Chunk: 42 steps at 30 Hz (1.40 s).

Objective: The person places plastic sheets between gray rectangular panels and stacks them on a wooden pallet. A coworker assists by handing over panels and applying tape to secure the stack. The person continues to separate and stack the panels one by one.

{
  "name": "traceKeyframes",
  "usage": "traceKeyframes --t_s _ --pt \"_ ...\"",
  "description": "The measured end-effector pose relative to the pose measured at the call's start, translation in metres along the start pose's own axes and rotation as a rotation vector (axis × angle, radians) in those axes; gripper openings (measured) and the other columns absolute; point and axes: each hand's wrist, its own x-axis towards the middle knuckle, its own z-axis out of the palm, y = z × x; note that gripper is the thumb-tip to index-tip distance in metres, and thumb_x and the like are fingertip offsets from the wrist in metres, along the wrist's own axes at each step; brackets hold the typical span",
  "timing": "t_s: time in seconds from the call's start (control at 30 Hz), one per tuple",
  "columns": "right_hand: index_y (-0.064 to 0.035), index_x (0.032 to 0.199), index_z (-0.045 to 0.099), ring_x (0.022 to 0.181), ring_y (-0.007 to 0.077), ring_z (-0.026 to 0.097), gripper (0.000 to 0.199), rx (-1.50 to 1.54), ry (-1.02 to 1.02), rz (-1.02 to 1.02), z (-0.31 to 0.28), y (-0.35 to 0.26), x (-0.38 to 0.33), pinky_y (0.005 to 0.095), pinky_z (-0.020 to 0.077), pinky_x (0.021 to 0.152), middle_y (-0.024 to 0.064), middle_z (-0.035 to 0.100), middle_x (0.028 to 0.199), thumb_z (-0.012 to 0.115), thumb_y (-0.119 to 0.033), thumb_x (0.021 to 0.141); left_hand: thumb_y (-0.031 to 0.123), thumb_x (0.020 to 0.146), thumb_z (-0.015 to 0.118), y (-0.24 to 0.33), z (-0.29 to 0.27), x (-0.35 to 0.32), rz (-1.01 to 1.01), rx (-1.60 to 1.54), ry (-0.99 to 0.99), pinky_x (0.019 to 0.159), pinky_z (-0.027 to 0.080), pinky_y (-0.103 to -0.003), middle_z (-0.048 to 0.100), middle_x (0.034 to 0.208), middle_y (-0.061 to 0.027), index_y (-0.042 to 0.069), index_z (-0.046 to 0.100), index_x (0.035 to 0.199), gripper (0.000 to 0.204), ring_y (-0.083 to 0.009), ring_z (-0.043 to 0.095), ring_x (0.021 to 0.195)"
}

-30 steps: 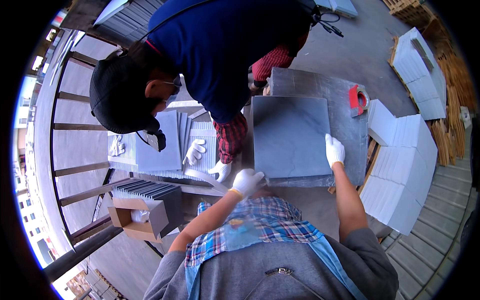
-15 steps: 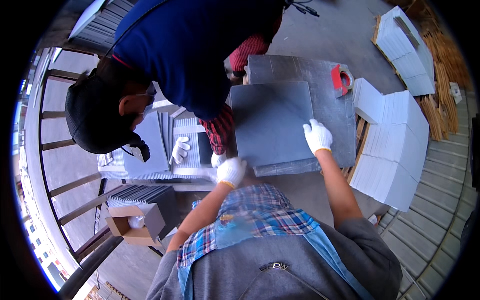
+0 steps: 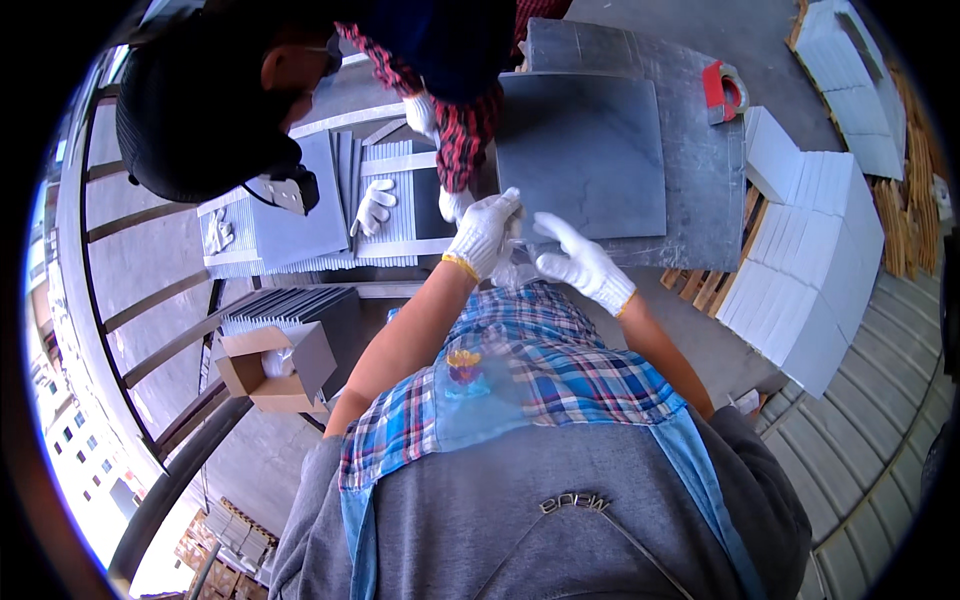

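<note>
Both gloved hands have come off the edges of the grey slate tile (image 3: 582, 150) and met at its near edge, where they now work a crumpled piece of clear plastic film (image 3: 515, 268). Left hand (image 3: 484, 233) has its fingers pressed together, pinching the film from above; right hand (image 3: 580, 262) is just beside it with the forefinger stretched toward the left hand, the other fingers curled, and whether they grip the film I cannot tell. That square, matte tile lies flat on a larger grey table (image 3: 700, 170), with a red tape dispenser (image 3: 725, 90) at the far right edge. White foam blocks (image 3: 810, 250) are stacked just right of the table on a ribbed metal floor. Across from the hands, another person in a dark cap has bent lower than before, one white-gloved hand (image 3: 457, 204) near the tile's left edge. Left of them stand ribbed packs of slate tiles (image 3: 290, 300) and an open cardboard box (image 3: 275, 365).
</note>
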Motion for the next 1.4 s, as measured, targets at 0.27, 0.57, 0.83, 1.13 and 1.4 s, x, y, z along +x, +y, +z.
traceKeyframes --t_s 0.27,0.57,0.83,1.13,1.4 --pt "-0.0014 0.108 0.071 0.082 0.0127 0.067 0.023 -0.03 0.232 -0.022 0.021 -0.022 -0.011 0.0283 0.0519 0.077 0.0095 0.073 0.088 0.064 -0.019 0.096 0.042 0.1 0.059 -0.006 -0.028 0.006 -0.007 -0.142 -0.024 0.064 0.048 -0.026 0.063 0.083 -0.0056 0.0 0.065 0.112 0.044 -0.0144 0.059 0.071" --pt "-0.0062 0.1 0.072 0.058 0.0096 0.057 0.021 -0.049 0.689 0.094 0.049 -0.022 -0.01 0.0296 0.0489 0.059 0.0038 0.065 0.07 0.065 -0.026 0.097 0.082 0.067 0.07 -0.007 -0.109 -0.019 0.369 0.339 -0.502 0.11 0.039 -0.04 0.053 0.141 -0.0205 -0.002 0.025 0.155 0.13 -0.0286 0.051 0.13" --pt "-0.0069 0.105 0.072 0.061 0.0178 0.061 0.021 -0.241 0.976 -0.157 0.051 0.008 -0.004 0.0321 0.0503 0.062 0.0107 0.068 0.078 0.066 -0.026 0.097 0.014 0.09 0.074 -0.024 -0.119 -0.012 0.246 0.271 -0.178 0.075 0.054 -0.028 0.07 0.093 -0.0026 0.001 0.07 0.108 0.023 -0.0126 0.065 0.081" --pt "-0.006 0.107 0.072 0.069 0.0199 0.068 0.02 -0.225 1.101 -0.176 0.01 0.043 0.004 0.0315 0.0537 0.067 0.0093 0.074 0.09 0.069 -0.021 0.095 0.01 0.094 0.066 -0.019 -0.078 0.058 0.454 0.009 0.121 0.066 0.047 -0.024 0.065 0.082 0.0 0.004 0.069 0.096 0.007 -0.0104 0.059 0.072" --pt "-0.0103 0.11 0.072 0.074 0.0223 0.07 0.02 -0.43 1.184 -0.274 -0.048 0.068 0.011 0.034 0.0551 0.069 0.0097 0.074 0.094 0.069 -0.021 0.093 0.017 0.094 0.065 0.015 -0.02 0.109 0.729 0.448 0.314 0.061 0.043 -0.027 0.063 0.072 -0.0017 0.002 0.069 0.088 0.017 -0.0074 0.051 0.067"
